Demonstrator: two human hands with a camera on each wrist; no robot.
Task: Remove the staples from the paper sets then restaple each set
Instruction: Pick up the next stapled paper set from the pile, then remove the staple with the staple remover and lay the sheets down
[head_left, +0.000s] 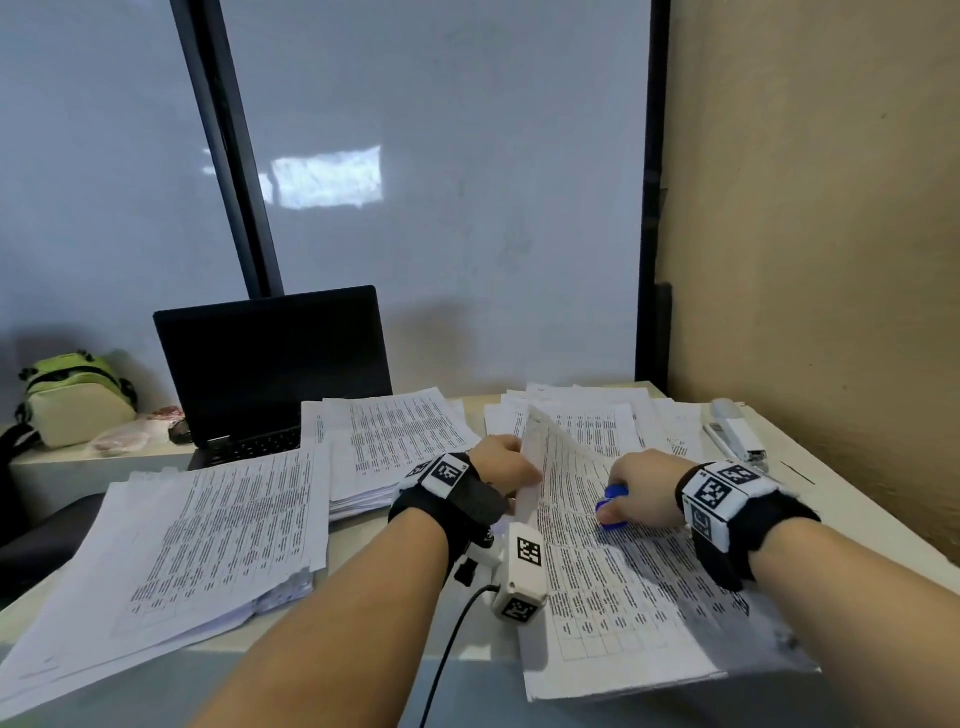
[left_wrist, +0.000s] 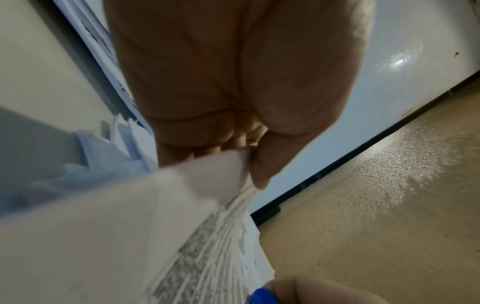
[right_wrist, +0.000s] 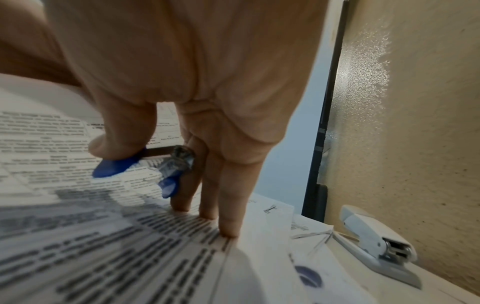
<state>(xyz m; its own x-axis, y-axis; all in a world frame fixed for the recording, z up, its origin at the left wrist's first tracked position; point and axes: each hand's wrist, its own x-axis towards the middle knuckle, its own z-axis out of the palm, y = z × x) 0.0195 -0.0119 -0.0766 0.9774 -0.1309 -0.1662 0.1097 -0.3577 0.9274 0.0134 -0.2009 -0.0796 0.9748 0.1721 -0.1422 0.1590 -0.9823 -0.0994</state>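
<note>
1. Head view shows the desk (head_left: 857, 499) covered in printed paper: one stack (head_left: 171, 561) at the near left, another (head_left: 395, 447) beside the laptop (head_left: 270, 364), and loose sheets at the far right.
2. Between the two forearms lies the paper set (head_left: 613, 587) in work, its long axis running from the near desk edge away toward the wall.
3. Along the desk's right edge, beyond the right wrist and untouched, sits the white stapler (right_wrist: 374, 244); the right hand is much the nearer to it.
4. The left hand (head_left: 501, 462) pinches the lifted top sheet (left_wrist: 161, 205) between thumb and curled fingers, folding it up and leftward off the set.
5. The right hand (head_left: 641, 488) lies just right of that fold, holding the blue staple remover (right_wrist: 145, 164) under the thumb while three straight fingertips (right_wrist: 228, 230) press the page below.
6. No staple can be made out. By my reckoning it sits at the far corner, ahead of the remover's jaws.
</note>
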